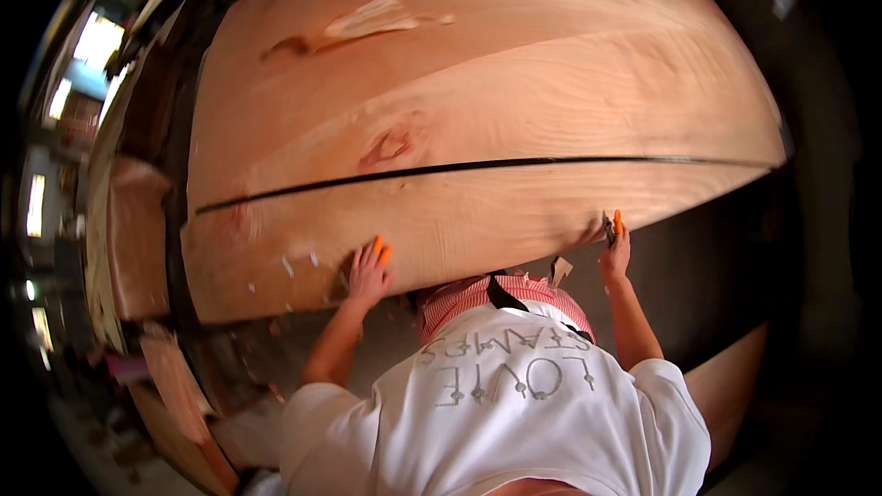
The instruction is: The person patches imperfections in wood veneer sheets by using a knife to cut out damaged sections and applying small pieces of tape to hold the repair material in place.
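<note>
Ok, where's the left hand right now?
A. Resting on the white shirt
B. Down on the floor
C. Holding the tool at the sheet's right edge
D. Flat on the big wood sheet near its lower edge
D: the left hand, with orange fingertips, lies spread on the wood sheet close to its lower edge, while the right hand is at the right part of that edge holding a small dark tool.

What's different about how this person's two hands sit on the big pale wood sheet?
The left hand lies flat, fingers spread, on the face of the large pale wood veneer sheet; the right hand is closed at the sheet's lower edge. The left hand holds nothing; the right hand seems to pinch a small dark tool. Both wear orange fingertip covers and touch the same sheet.
</note>
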A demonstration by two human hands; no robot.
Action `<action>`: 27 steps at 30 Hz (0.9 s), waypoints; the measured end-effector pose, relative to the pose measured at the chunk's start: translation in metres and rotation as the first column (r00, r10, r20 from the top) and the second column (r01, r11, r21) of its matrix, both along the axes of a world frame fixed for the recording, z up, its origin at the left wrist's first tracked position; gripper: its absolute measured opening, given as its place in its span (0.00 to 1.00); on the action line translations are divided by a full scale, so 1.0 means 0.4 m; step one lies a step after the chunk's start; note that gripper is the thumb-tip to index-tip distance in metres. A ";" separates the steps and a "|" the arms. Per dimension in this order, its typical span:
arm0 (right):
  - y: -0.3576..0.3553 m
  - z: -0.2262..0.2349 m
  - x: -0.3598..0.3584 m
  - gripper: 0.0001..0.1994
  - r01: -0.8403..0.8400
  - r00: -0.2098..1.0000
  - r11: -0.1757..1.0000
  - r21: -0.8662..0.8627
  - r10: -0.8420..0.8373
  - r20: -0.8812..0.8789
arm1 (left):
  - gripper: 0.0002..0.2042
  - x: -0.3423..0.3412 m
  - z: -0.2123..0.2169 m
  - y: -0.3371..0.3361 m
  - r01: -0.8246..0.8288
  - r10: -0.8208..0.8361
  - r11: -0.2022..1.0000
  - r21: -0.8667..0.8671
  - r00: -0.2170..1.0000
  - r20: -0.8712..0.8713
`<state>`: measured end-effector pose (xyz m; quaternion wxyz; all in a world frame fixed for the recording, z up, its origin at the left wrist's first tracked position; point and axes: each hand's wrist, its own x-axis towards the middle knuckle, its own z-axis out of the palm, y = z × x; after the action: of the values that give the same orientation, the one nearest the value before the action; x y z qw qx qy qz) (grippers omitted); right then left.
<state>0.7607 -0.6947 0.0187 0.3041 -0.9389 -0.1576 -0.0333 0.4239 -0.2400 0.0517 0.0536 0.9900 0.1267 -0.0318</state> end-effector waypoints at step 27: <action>0.244 -0.007 0.246 0.32 -0.172 0.967 0.751 -0.638 0.251 0.035 | 0.39 0.054 -0.015 -0.051 -0.479 0.475 0.872 -0.097 0.878 -0.063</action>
<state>0.8591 -0.5971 0.0158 -0.0356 -0.9586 -0.2824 0.0006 0.4457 -0.2606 0.0455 0.1119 0.9229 0.3658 -0.0429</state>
